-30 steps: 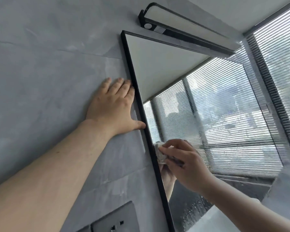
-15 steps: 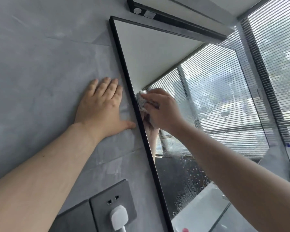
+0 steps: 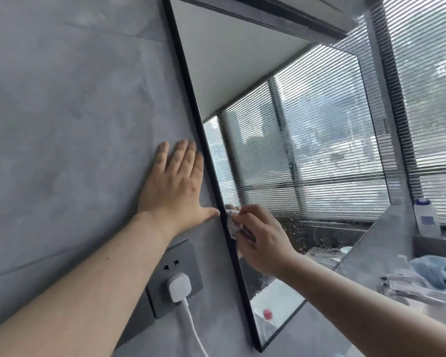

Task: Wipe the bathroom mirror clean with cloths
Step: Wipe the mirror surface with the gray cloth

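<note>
The right hand is curled round a small white cloth, which is pressed to the mirror at its left frame edge. The left hand is laid flat, fingers straight, on the wall just beside that edge.

A left hand is lying flat on the wall just left of the mirror, thumb reaching its frame, while the right hand is pressing a cloth to the glass just inside that same edge. Below the left hand, a plug is sitting in a wall socket. Right of the mirror, a bottle is standing beneath the window blinds, with a second cloth lying on the bench before it.
</note>
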